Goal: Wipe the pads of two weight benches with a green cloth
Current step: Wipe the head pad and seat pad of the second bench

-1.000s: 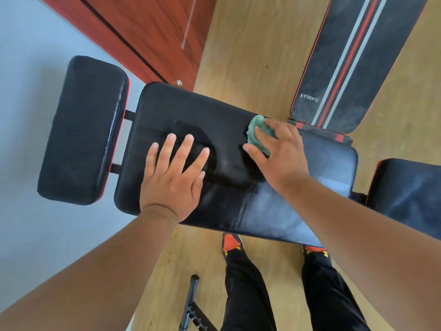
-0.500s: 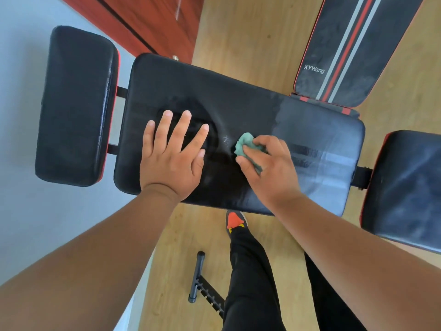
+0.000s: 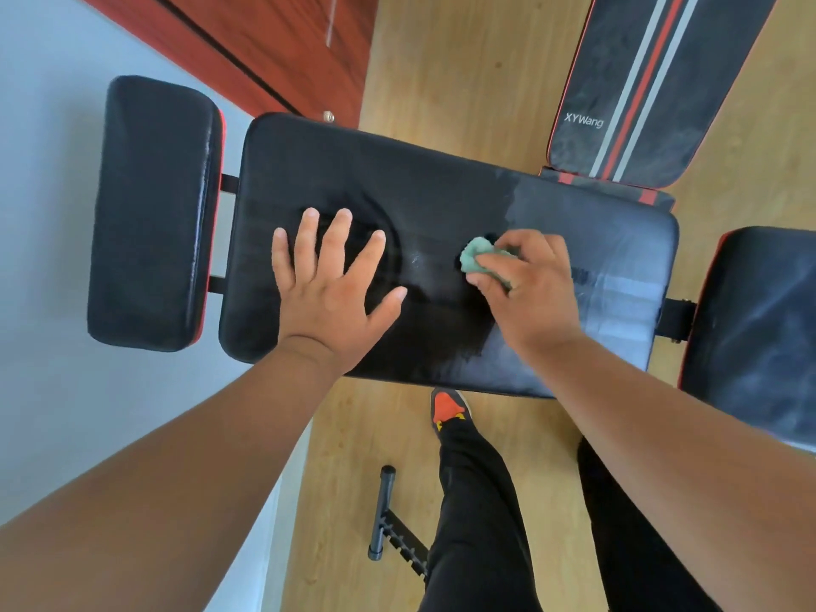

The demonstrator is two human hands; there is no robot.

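Observation:
The long black back pad (image 3: 432, 178) of the near weight bench lies across the middle of the view. My left hand (image 3: 326, 293) presses flat on its left half with fingers spread. My right hand (image 3: 530, 289) grips a bunched green cloth (image 3: 479, 258) and holds it against the pad's middle. Left of the cloth the pad looks dark and damp, to the right it is dull and dusty. A smaller black pad (image 3: 154, 214) joins it at the left, another (image 3: 759, 329) at the right. A second bench's striped pad (image 3: 640, 81) stands behind, at the upper right.
A grey wall (image 3: 44, 390) runs along the left with a red-brown door (image 3: 265, 37) at the top. The floor is light wood (image 3: 441, 59). My legs in black trousers and an orange shoe (image 3: 446, 408) stand under the pad, beside a black bench foot bar (image 3: 384, 514).
My right hand with the cloth came down from the pad's far edge to its middle, then slid a little to the right. My left hand stayed pressed in place.

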